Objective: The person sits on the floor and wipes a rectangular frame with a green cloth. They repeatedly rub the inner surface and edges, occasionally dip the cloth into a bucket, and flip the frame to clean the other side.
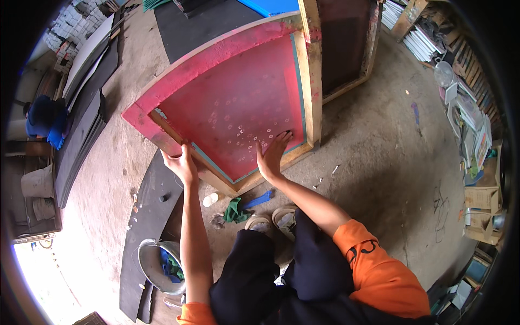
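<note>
In front of me a wooden screen-printing frame (216, 46) stands tilted on the floor, its wood stained pink-red. Small pale flower-like marks dot its reddish mesh (233, 103), and greenish tape runs along the inner edges. My left hand (183, 167) is closed on the frame's left side bar, thumb on the near face; its other fingers are partly hidden. With fingers stretched out, my right hand (275, 156) lies against the lower right part of the mesh, holding nothing.
Behind stands a second frame (346, 43) with dark mesh. Near my feet are a green cloth (235, 211), a blue strip (258, 200) and a white cup-like piece (209, 200). A bucket (157, 244) of rags stands left. Black sheets (81, 141) line the left; stacked clutter (471, 130) lines the right.
</note>
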A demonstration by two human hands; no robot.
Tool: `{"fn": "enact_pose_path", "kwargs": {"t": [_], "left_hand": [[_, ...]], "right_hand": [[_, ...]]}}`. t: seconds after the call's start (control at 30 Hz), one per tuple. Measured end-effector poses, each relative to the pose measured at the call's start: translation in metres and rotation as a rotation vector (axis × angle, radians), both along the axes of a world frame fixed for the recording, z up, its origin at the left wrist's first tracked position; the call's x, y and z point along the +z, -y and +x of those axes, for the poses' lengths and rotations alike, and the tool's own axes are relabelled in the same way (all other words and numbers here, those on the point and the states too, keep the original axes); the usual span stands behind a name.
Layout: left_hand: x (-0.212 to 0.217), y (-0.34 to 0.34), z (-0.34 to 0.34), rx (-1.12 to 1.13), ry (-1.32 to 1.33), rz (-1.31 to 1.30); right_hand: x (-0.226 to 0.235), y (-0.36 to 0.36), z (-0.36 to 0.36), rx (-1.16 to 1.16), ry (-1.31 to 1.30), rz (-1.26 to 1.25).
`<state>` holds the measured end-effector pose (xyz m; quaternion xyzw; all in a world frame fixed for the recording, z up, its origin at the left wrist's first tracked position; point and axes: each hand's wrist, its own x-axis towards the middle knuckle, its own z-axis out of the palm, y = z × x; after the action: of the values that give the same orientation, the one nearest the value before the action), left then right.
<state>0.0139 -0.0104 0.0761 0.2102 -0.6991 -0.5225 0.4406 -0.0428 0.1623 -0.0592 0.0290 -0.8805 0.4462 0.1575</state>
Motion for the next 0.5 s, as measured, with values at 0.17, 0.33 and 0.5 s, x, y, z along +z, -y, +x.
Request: {"fn": "enact_pose_path", "kwargs": {"t": [0.17, 0.33, 0.5], "left_hand": [[-0.006, 0.015, 0.011, 0.019, -0.003, -0.019], [-0.006, 0.010, 0.008, -0.004, -0.008, 0.021], [-0.009, 0.013, 0.003, -0.004, -0.005, 0.025]], "right_hand": [[0.097, 0.055, -0.040, 0.178, 0.249, -0.141], [0.108, 0.045, -0.051, 0.110, -0.173, -0.114], [0.000, 0.004, 0.006, 0.014, 0.180, -0.245]]}}
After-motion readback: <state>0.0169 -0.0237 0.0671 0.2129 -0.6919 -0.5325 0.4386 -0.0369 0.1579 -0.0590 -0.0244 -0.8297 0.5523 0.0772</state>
